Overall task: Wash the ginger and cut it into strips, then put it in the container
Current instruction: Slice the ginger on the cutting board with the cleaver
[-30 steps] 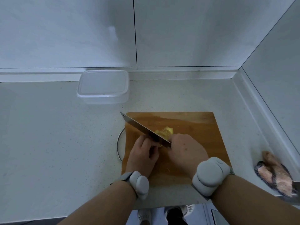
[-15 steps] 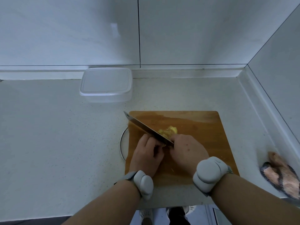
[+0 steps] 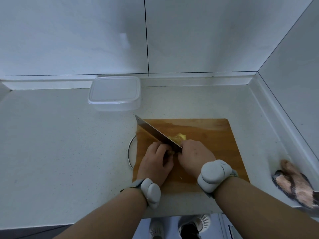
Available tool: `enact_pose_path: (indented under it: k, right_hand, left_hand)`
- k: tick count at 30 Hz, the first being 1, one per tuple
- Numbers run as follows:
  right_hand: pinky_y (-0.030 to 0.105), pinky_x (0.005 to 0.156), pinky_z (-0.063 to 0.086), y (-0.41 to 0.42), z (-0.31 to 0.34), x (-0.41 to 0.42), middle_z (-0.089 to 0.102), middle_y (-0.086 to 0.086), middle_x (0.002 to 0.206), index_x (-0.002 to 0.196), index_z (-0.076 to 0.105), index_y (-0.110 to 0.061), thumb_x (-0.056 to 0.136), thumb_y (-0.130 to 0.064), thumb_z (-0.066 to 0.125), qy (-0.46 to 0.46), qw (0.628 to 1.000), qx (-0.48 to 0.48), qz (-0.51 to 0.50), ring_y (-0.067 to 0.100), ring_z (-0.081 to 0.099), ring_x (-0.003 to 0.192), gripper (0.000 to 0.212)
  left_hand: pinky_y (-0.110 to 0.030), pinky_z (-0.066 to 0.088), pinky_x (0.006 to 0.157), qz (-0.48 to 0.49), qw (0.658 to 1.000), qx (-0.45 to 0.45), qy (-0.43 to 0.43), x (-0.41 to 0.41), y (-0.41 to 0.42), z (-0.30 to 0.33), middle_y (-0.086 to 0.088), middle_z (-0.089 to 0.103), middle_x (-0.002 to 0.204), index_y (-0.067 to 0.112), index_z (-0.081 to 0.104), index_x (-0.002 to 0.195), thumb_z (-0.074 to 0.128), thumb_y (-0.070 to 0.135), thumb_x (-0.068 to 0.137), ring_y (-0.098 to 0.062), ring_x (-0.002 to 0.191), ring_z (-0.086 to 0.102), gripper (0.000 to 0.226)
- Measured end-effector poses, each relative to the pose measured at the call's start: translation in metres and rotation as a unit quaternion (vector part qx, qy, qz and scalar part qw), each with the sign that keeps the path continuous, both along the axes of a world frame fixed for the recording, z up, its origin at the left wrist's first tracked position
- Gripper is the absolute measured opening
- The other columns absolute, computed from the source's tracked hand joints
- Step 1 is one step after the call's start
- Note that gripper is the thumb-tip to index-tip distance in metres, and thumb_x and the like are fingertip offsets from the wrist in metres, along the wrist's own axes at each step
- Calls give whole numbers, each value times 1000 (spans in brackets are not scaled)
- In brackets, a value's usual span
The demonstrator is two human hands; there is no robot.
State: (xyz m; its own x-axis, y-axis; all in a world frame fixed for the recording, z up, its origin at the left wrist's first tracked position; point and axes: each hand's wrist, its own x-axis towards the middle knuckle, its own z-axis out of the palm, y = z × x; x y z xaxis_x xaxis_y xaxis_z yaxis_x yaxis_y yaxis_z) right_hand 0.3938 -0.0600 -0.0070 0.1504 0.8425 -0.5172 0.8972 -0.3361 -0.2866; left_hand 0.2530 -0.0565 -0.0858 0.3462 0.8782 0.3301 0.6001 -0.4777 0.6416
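A wooden cutting board [image 3: 212, 135] lies on the pale counter. Cut yellow ginger [image 3: 178, 137] is heaped on it just beyond the knife blade [image 3: 155, 133], which slants from the board's far left corner down to my right hand [image 3: 195, 154]. That hand grips the knife handle, which is hidden inside it. My left hand [image 3: 156, 161] sits on the near side of the blade with curled fingers pinning a small uncut ginger piece [image 3: 171, 152] against the board. A clear plastic container [image 3: 114, 92] with its lid on stands at the back by the wall.
A round metal rim [image 3: 129, 152] shows under the board's left edge. A pink and grey cloth [image 3: 296, 185] lies at the counter's right end, close to the corner wall. The counter's front edge runs just below my wrists, with feet visible on the floor.
The knife and both hands stay in nearly the same place on the board. The head camera has drifted a little, so the board and the container sit slightly further right in view.
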Motion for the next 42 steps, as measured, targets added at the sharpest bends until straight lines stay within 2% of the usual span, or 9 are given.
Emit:
enact_pose_path:
  k: [4, 9, 13, 16, 22, 29, 33, 36, 42]
  right_hand:
    - [28, 59, 52, -1, -1, 0, 68, 6, 83, 100, 68, -11, 98, -17, 49, 3, 1000, 12, -1, 22, 67, 72, 20]
    - [26, 54, 47, -1, 0, 0, 66, 5, 80, 101, 67, -11, 98, -17, 48, 11, 1000, 14, -1, 20, 60, 62, 20]
    - [27, 55, 48, -6, 0, 1, 65, 4, 79, 100, 65, -13, 97, -19, 48, 7, 1000, 22, 2, 20, 60, 62, 19]
    - [27, 56, 48, -9, 1, 2, 66, 5, 81, 99, 65, -13, 97, -21, 48, 8, 1000, 22, 0, 20, 61, 64, 18]
    - [30, 61, 51, -13, 3, 6, 65, 5, 83, 99, 65, -14, 97, -19, 49, 11, 1000, 16, -1, 23, 65, 72, 18]
    - [28, 56, 48, -12, 3, 6, 66, 5, 81, 98, 66, -14, 97, -20, 48, 8, 1000, 20, 5, 22, 62, 67, 19]
    - [30, 58, 50, -15, 8, 5, 66, 5, 81, 95, 65, -14, 97, -20, 48, 0, 999, 32, 8, 23, 63, 68, 18]
    - [33, 65, 55, -17, 14, 2, 64, 3, 80, 92, 63, -16, 97, -21, 47, -10, 999, 49, 14, 22, 64, 71, 17]
    - [37, 71, 59, -18, 18, -8, 66, 4, 83, 94, 64, -14, 97, -17, 48, -47, 998, 43, 19, 22, 66, 73, 17]
  left_hand:
    - [-17, 45, 69, 40, 999, -11, 19, -3, -6, 7, 6, 59, 96, 21, 61, 100, 59, 31, 87, -10, 84, 53, 16]
    - [-20, 37, 65, 89, 993, 13, 81, -9, -3, 15, 5, 59, 87, 21, 62, 90, 65, 35, 87, -13, 80, 52, 14]
    - [-23, 47, 77, 13, 998, 5, 61, -24, -6, 7, 6, 59, 104, 21, 61, 102, 66, 24, 86, -12, 95, 53, 17]
    - [-21, 45, 83, 4, 999, 4, 38, -29, -5, 2, 4, 61, 105, 18, 63, 101, 68, 9, 83, -14, 96, 56, 21]
    - [-10, 37, 72, 0, 1000, -7, 21, -10, -5, 6, 6, 61, 90, 20, 65, 90, 75, 20, 79, -10, 83, 55, 15]
    - [-1, 33, 82, -27, 1000, 13, 7, -10, -3, 1, 5, 63, 96, 18, 66, 94, 68, 17, 85, -7, 88, 54, 10]
    - [-8, 39, 80, -45, 999, 28, 6, -13, 1, -3, 4, 63, 97, 17, 66, 96, 55, 28, 90, -8, 88, 56, 16]
    - [-18, 47, 75, -36, 999, 28, -3, -12, 2, -6, 4, 63, 96, 17, 67, 96, 57, 28, 90, -11, 87, 58, 16]
    - [-19, 46, 66, -24, 998, 50, 3, -8, 3, -6, 0, 64, 95, 16, 66, 92, 54, 30, 88, -15, 85, 58, 19]
